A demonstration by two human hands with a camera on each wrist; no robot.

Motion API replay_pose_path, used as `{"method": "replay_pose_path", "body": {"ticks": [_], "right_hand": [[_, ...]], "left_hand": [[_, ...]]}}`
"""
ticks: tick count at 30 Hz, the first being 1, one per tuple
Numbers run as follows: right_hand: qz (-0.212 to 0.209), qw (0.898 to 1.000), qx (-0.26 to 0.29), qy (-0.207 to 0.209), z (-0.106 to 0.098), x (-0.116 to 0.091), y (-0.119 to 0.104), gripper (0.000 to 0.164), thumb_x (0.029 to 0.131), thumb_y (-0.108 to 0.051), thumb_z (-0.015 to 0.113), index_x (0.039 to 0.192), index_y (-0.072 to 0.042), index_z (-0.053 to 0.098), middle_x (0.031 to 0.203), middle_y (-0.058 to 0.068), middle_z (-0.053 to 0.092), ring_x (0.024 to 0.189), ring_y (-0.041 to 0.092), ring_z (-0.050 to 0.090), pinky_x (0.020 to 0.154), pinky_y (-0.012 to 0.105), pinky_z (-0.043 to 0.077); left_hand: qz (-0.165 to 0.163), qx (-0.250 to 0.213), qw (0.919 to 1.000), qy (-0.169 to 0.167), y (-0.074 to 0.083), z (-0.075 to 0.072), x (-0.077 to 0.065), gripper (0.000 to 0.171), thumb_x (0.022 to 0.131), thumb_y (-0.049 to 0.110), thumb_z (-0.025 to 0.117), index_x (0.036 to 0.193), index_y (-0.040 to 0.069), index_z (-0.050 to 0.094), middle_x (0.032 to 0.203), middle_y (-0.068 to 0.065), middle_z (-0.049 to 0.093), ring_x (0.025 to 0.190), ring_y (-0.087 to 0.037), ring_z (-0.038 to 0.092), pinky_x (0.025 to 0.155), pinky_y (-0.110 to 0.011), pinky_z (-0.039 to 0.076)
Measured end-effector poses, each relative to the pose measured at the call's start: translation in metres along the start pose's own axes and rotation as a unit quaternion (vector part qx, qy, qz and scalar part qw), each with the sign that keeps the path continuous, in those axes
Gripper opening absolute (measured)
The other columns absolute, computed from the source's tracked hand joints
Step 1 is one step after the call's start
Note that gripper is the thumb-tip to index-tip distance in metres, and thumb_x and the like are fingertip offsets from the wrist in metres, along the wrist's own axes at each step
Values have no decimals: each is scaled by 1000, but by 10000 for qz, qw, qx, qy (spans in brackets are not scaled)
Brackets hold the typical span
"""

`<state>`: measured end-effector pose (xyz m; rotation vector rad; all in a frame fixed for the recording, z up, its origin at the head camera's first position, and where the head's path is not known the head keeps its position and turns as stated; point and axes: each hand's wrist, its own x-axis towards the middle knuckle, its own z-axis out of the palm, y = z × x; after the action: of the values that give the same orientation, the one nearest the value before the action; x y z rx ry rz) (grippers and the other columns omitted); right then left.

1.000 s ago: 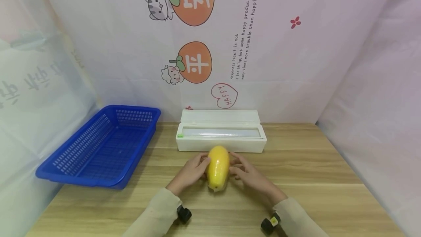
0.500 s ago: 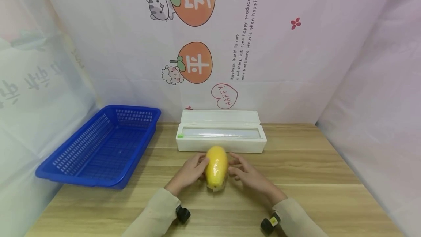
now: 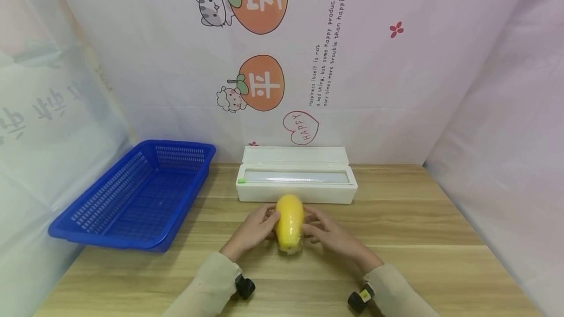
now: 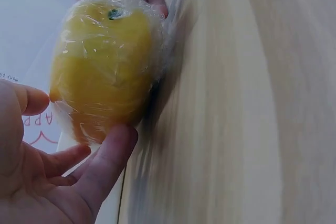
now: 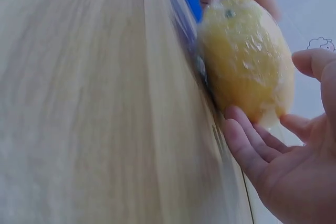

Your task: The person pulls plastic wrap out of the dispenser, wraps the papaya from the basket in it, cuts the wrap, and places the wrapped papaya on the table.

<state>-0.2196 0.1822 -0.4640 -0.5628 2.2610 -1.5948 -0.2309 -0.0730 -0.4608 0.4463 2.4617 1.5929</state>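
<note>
A yellow oblong fruit [image 3: 290, 221], wrapped in wrinkled clear cling film, is upright between both hands just above or on the wooden table. Its near end with a small greenish stem spot [image 4: 114, 14] shows in both wrist views. My left hand [image 3: 255, 229] grips its left side, with the thumb on the near face and the fingers bent round behind. On the right side, my right hand [image 3: 332, 236] holds it with bent fingers, the fingertips [image 5: 236, 124] at its lower end. Behind it stands a white cling film box [image 3: 295, 193], lid raised.
A blue plastic basket [image 3: 185, 219] stands at the left of the wooden table [image 3: 418, 238]. A green slider [image 3: 241, 181] sits at the left end of the white box. Printed white cloth [image 3: 361, 72] hangs behind and on both sides.
The fruit has shifted slightly left and turned a little between the hands, and its film edge shows more at the near end. The right hand has moved slightly left with it.
</note>
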Motion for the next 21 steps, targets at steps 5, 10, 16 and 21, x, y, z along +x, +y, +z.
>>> {"method": "replay_pose_path", "body": {"ticks": [5, 10, 16, 21], "right_hand": [[171, 9992, -144, 341, 0, -2, -2, 71, 99, -40, 62, 157, -18, 27, 140, 19, 46, 111, 27, 61, 94, 44, 52], [288, 9981, -127, 529, -4, -3, -1, 74, 98, -40, 64, 157, -17, 26, 140, 19, 47, 109, 26, 61, 95, 47, 51], [246, 9985, -24, 481, -7, -2, 0, 74, 99, -39, 63, 158, -14, 24, 141, 21, 44, 109, 27, 61, 92, 44, 53], [190, 9987, 4, 469, -8, -1, 1, 73, 100, -37, 62, 158, -12, 24, 142, 22, 44, 109, 29, 61, 90, 43, 55]], "left_hand": [[51, -22, 9999, -94, 3, 8, 5, 58, 106, 40, 47, 147, 0, 41, 124, -15, 60, 96, -19, 65, 76, -33, 58], [95, -10, 9999, -142, 4, 14, 10, 61, 106, 41, 47, 149, -2, 39, 126, -15, 58, 97, -19, 65, 79, -33, 58], [68, -33, 9998, -173, 2, 15, 14, 61, 106, 42, 46, 149, -1, 39, 126, -16, 58, 98, -20, 66, 80, -33, 58], [20, 28, 9999, -145, -1, 12, 13, 63, 107, 44, 44, 151, -1, 36, 131, -19, 57, 99, -22, 66, 81, -34, 58]]}}
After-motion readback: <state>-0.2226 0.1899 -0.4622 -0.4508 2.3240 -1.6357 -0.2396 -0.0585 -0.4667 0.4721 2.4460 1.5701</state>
